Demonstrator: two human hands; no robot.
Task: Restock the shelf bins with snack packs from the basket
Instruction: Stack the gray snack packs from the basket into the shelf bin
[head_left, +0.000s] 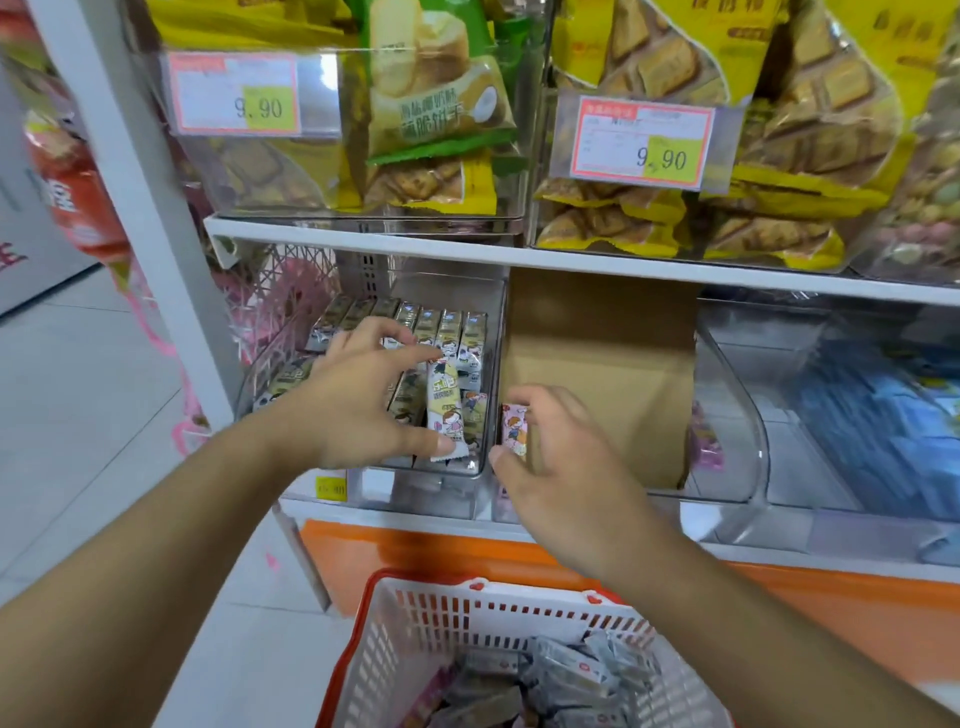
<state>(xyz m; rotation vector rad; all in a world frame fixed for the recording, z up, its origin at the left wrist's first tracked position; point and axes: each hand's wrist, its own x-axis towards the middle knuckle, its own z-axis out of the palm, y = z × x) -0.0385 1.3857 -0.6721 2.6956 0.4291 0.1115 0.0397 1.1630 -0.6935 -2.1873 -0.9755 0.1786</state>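
My left hand (358, 400) reaches into a clear shelf bin (249, 384) and pinches a white and yellow snack pack (444, 410) between forefinger and thumb, standing it upright among rows of similar packs (415, 322). My right hand (566, 467) holds a pink snack pack (514, 428) at the front of the neighbouring bin (727, 415), which has a brown cardboard divider (597, 364) behind it. Below, a white basket with a red rim (415, 623) holds several grey and purple packs (545, 686).
The upper shelf (363, 241) carries clear bins of yellow and green biscuit bags with 9.90 price tags (239, 96). A bin of blue packs (872, 415) sits at the right. Pink netting (291, 291) hangs at the left beside a white upright post (130, 156).
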